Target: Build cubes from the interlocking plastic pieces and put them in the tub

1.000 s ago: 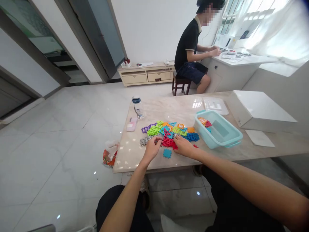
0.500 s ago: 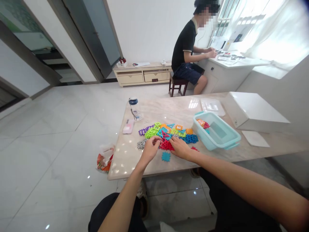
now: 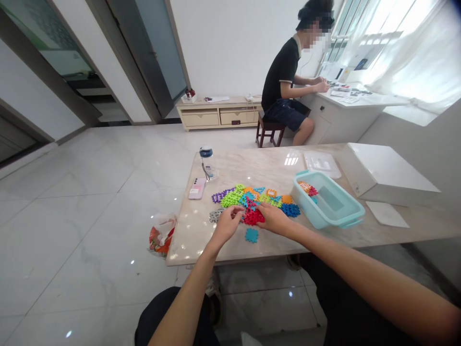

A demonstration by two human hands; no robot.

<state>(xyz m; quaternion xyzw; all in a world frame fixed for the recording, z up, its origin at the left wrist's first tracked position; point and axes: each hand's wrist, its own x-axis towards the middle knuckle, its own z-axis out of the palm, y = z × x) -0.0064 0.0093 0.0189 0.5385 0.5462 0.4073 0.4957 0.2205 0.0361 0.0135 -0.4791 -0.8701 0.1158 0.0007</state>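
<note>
Flanking a heap of red toy pieces [image 3: 254, 217] on the counter [image 3: 248, 166], two bare hands sit close together. The left hand [image 3: 230, 220] has its fingers curled in at the heap's left side, beside some grey pieces [image 3: 215, 216]; whether they grip anything, I cannot tell from here. The right hand [image 3: 272, 217] lies against the heap's right side, its fingers partly hidden, so I cannot tell if they are clamped either. A teal square [image 3: 251, 235] lies flat in front. Beyond the hands spread green pieces [image 3: 230, 199], with blue pieces [image 3: 291, 210] to the right, near a pale tub [image 3: 317, 211]. A phone [image 3: 197, 188] lies off left, a bottle [image 3: 209, 166] just behind it.
</note>
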